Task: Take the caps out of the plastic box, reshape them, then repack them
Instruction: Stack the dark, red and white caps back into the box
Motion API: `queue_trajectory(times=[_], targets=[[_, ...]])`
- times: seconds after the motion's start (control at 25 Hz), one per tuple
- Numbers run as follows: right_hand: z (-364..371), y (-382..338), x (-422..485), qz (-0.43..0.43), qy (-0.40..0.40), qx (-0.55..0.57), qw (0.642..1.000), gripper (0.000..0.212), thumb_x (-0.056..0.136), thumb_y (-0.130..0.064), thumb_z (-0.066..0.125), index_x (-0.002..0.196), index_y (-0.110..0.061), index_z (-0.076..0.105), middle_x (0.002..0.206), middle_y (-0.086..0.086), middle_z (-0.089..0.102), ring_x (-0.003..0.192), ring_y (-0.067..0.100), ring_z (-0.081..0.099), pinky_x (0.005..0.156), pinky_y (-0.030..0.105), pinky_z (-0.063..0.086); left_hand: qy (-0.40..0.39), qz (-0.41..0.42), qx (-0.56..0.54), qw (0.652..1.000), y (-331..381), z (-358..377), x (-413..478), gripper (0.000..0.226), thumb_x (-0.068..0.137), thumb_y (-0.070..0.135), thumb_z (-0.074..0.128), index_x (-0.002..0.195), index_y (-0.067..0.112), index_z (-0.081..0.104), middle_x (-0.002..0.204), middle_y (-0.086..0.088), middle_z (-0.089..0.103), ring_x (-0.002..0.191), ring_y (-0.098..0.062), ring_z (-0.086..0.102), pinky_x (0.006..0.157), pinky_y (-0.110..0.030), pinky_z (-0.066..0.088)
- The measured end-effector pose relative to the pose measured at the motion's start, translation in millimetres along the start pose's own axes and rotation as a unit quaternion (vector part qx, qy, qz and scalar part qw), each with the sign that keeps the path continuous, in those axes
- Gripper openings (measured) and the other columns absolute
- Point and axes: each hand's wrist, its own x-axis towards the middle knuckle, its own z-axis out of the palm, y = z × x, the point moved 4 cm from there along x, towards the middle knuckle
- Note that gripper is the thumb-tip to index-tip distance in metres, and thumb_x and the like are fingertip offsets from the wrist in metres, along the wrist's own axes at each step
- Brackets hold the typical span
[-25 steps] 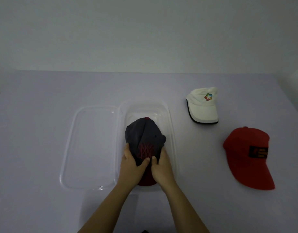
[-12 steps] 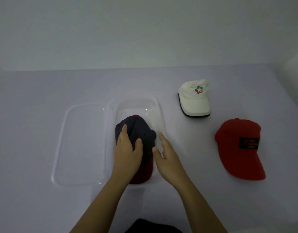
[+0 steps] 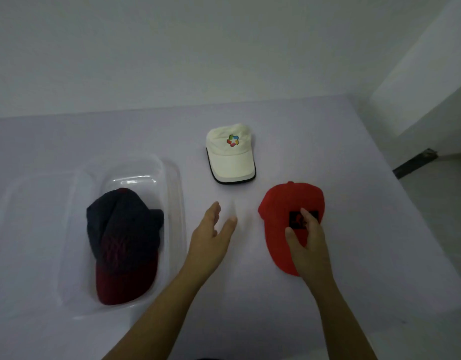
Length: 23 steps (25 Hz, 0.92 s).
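Three caps share a pale desk (image 3: 250, 313): a dark cap (image 3: 124, 237) with a maroon brim lies inside the clear plastic box (image 3: 176, 203) at the left, its crown away from the person. A white cap (image 3: 230, 157) and a red cap (image 3: 281, 203) sit out on the desk to the right of the box. The box's lid (image 3: 29, 216) lies flat just beside it on the far-left side.

The person's right hand (image 3: 306, 245) is spread over the red cap's front panel, covering part of a black patch. The thumb is set apart from the fingers (image 3: 304, 214) and nothing is pinched yet; whether the tips press the cloth cannot be told. The left hand (image 3: 211, 237) hangs above bare desk between the box and the red cap, loose, a little blurred and holding nothing. Both forearms reach in from the bottom edge, the right one angled over the cap's brim.

The red cap looks light and soft in the crown, likely to cave under a squeeze, with a stiffer brim that should keep its curve. A sound hold would probably be the brim edge in one hand and the crown's side or back in the other, so the panel can be pushed out from within rather than crushed. Cloth may slide on a smooth desk, so a lift seems safer than a drag.
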Motion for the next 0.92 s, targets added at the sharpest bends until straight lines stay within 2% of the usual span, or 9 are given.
queue_trajectory(times=[0.12, 0.2, 0.28, 0.4, 0.52, 0.6, 0.76, 0.92], targets=[[-36, 49, 24, 0.047, 0.007, -0.049, 0.998, 0.085, 0.073, -0.039, 0.072, 0.143, -0.012, 0.031, 0.145, 0.014, 0.038, 0.133, 0.029, 0.037, 0.108, 0.046, 0.034, -0.051, -0.055, -0.040, 0.996, 0, 43, 28, 0.058, 0.090, 0.045, 0.052, 0.142, 0.026, 0.032, 0.149, 0.006, 0.037, 0.132, -0.014, 0.040, 0.105, -0.034, 0.038], [-38, 68, 31, 0.090, -0.037, -0.069, 0.993, 0.109, 0.062, -0.048, 0.080, 0.146, -0.015, 0.020, 0.151, 0.012, 0.027, 0.137, 0.030, 0.030, 0.109, 0.051, 0.032, -0.076, -0.080, -0.044, 0.993, 0, 64, 48, 0.064, 0.087, 0.050, 0.054, 0.141, 0.024, 0.032, 0.149, 0.003, 0.036, 0.132, -0.018, 0.040, 0.106, -0.043, 0.040], [-36, 80, 38, 0.083, -0.069, -0.072, 0.992, 0.131, 0.043, -0.067, 0.080, 0.147, -0.022, 0.014, 0.151, 0.007, 0.028, 0.136, 0.028, 0.033, 0.107, 0.054, 0.036, -0.113, -0.094, -0.051, 0.988, 4, 86, 64, 0.069, 0.083, 0.053, 0.058, 0.140, 0.024, 0.033, 0.146, 0.002, 0.039, 0.127, -0.017, 0.043, 0.102, -0.042, 0.041], [-29, 102, 47, 0.043, -0.090, -0.093, 0.991, 0.122, 0.044, -0.077, 0.072, 0.144, -0.030, 0.021, 0.144, -0.001, 0.041, 0.130, 0.024, 0.042, 0.101, 0.053, 0.043, -0.190, -0.135, -0.097, 0.968, 10, 110, 80, 0.062, 0.077, 0.044, 0.070, 0.130, 0.028, 0.043, 0.130, 0.007, 0.053, 0.110, -0.014, 0.054, 0.088, -0.045, 0.047], [-27, 104, 46, 0.001, -0.096, -0.107, 0.990, 0.115, 0.051, -0.079, 0.066, 0.145, -0.031, 0.019, 0.146, -0.004, 0.038, 0.134, 0.021, 0.037, 0.104, 0.052, 0.038, -0.233, -0.149, -0.084, 0.957, 9, 117, 88, 0.058, 0.069, 0.035, 0.079, 0.121, 0.032, 0.053, 0.119, 0.006, 0.063, 0.108, -0.018, 0.059, 0.090, -0.057, 0.048], [-28, 103, 45, -0.014, -0.093, -0.109, 0.990, 0.115, 0.053, -0.077, 0.065, 0.146, -0.030, 0.017, 0.148, -0.004, 0.035, 0.136, 0.021, 0.033, 0.107, 0.051, 0.036, -0.242, -0.144, -0.086, 0.956, 11, 121, 92, 0.047, 0.071, 0.029, 0.078, 0.113, 0.034, 0.058, 0.115, 0.006, 0.065, 0.108, -0.019, 0.059, 0.090, -0.061, 0.046], [-25, 105, 43, -0.011, -0.096, -0.092, 0.991, 0.115, 0.052, -0.075, 0.070, 0.145, -0.033, 0.018, 0.146, -0.006, 0.038, 0.133, 0.021, 0.038, 0.102, 0.052, 0.041, -0.261, -0.148, -0.098, 0.949, 13, 123, 89, 0.043, 0.075, 0.022, 0.075, 0.115, 0.029, 0.061, 0.113, 0.003, 0.068, 0.107, -0.020, 0.060, 0.085, -0.058, 0.048], [-19, 100, 29, -0.004, -0.110, -0.070, 0.991, 0.112, 0.051, -0.075, 0.071, 0.144, -0.038, 0.021, 0.142, -0.009, 0.042, 0.130, 0.019, 0.042, 0.100, 0.050, 0.044, -0.276, -0.157, -0.116, 0.941, 11, 114, 80, 0.038, 0.080, 0.025, 0.070, 0.118, 0.024, 0.062, 0.114, -0.001, 0.068, 0.106, -0.021, 0.062, 0.074, -0.043, 0.051]])
